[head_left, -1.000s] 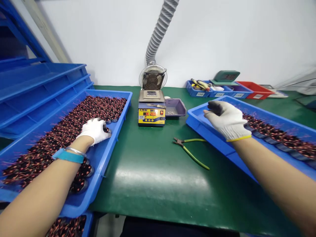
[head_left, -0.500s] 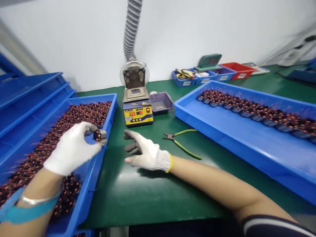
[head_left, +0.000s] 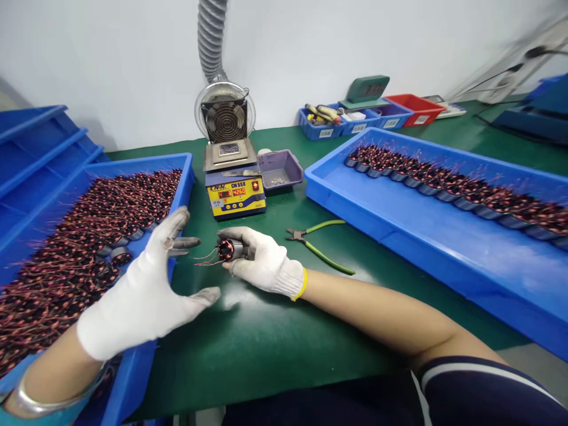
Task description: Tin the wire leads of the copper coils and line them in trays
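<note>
A motor stator (head_left: 229,250), a dark ring wound with copper wire, is held by my right hand (head_left: 261,257) above the green table. Its loose wire ends stick out to the left. Across from it, my left hand (head_left: 155,278) is spread with nothing in it, over the edge of the left blue tray (head_left: 180,192). Both hands wear white gloves with grey fingertips. Many similar stators (head_left: 102,225) with upright wires fill that tray. In front of my hands stands a yellow and blue solder pot (head_left: 236,195) with a lit display.
Green-handled cutters (head_left: 319,248) lie right of my right hand. The right blue tray (head_left: 377,219) holds a row of stators along its far side. A purple bin (head_left: 284,168), small tool bins (head_left: 326,131) and a red bin (head_left: 417,109) stand behind.
The stator passed from my left hand to my right hand. My left hand has opened and moved right, out over the tray's edge. My right hand has closed round the stator.
</note>
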`<action>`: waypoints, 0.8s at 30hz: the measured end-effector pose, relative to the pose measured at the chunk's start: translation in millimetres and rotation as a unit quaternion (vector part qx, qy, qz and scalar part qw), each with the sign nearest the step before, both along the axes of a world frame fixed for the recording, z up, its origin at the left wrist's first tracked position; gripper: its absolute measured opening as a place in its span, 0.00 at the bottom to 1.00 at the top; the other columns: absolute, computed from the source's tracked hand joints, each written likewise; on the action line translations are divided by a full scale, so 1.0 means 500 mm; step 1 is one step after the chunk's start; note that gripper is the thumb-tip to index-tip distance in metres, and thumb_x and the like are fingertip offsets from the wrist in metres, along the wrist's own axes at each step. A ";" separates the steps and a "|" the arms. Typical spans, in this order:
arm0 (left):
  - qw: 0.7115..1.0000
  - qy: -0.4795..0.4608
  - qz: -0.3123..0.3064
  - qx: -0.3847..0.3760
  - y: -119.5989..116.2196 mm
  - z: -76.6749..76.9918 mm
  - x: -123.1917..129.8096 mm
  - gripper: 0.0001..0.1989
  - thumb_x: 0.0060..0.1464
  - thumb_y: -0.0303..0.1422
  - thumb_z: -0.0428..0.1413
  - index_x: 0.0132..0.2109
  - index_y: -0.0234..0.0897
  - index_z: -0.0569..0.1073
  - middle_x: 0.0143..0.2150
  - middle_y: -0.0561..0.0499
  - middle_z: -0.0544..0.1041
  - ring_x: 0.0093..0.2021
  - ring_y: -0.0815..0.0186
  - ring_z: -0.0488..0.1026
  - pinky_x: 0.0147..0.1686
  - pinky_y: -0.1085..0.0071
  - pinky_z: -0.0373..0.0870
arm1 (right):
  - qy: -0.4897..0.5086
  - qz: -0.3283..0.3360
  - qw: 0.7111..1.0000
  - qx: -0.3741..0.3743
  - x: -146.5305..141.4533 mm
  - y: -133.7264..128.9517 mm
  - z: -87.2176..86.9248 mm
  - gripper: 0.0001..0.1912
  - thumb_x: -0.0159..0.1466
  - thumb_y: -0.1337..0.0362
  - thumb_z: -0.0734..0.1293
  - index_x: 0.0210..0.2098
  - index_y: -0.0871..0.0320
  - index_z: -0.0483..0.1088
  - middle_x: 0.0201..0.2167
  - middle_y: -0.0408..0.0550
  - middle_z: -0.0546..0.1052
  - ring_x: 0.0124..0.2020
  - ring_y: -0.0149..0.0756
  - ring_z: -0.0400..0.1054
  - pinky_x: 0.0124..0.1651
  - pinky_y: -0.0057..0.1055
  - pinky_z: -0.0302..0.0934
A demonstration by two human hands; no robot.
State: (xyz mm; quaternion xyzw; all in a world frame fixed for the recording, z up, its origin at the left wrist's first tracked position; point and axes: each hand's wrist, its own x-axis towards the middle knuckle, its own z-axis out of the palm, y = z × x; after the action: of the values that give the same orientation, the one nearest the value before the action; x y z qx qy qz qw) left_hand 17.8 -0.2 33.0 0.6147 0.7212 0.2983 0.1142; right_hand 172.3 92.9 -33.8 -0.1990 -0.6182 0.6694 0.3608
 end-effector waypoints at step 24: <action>0.864 -0.489 0.082 0.081 0.020 -0.002 0.044 0.21 0.54 0.52 0.47 0.30 0.37 0.66 0.22 0.53 0.69 0.21 0.69 0.66 0.21 0.71 0.64 | -0.005 -0.185 0.971 0.153 -0.010 -0.040 0.040 0.21 0.49 0.69 0.69 0.43 0.55 0.64 0.38 0.44 0.73 0.35 0.31 0.71 0.41 0.29 0.69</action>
State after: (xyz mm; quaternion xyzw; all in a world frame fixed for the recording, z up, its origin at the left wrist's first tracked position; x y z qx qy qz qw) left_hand 39.8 9.7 32.0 0.3351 0.5942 0.6263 0.3774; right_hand 167.4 72.7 -14.0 -0.2557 -0.6676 0.4872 0.5015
